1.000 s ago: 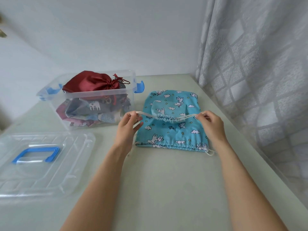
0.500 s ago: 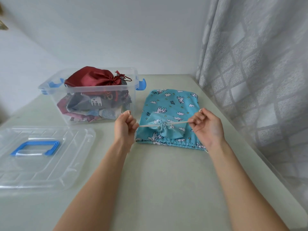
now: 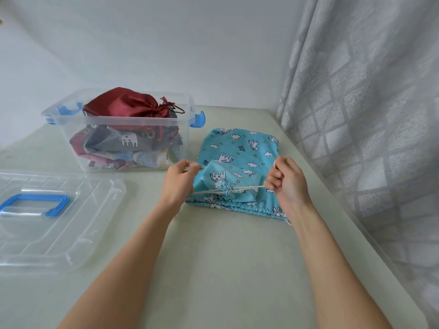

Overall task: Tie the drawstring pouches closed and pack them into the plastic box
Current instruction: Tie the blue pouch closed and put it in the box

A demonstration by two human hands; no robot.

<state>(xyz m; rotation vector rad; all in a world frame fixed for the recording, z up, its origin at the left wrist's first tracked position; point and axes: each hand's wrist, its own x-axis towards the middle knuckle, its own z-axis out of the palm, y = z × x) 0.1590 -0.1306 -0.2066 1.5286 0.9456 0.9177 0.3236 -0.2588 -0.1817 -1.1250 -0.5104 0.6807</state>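
Head-view framing is filled mostly by a pale green surface [image 3: 225, 257], bounded on the right by a grey patterned curtain [image 3: 368, 138] and behind by a plain wall. A clear lid [image 3: 71, 224] with a blue handle [image 3: 35, 205] is laid flat on the surface at the left. Behind it, the plastic box [image 3: 133, 148] with blue latches is seen open, packed with several pouches; a dark red pouch [image 3: 123, 108], already tied, is heaped on top and rises above the rim. Just right of the box, a large blue pouch [image 3: 244, 148] printed with clouds and white animals is spread flat on the surface, its gathered hem turned toward the viewer. On top of it a smaller pouch [image 3: 218, 176] of the same print is held, its mouth cinched into a tight pucker. A white drawstring [image 3: 249, 187] is stretched taut sideways from that pucker toward both hands. The left hand [image 3: 179, 184] is curled into a loose fist, one end of the drawstring being pinched inside the fingers. The right hand [image 3: 287, 184] is likewise closed, fingers folded round the other end of the cord, with a short loop of it shown above the knuckles.
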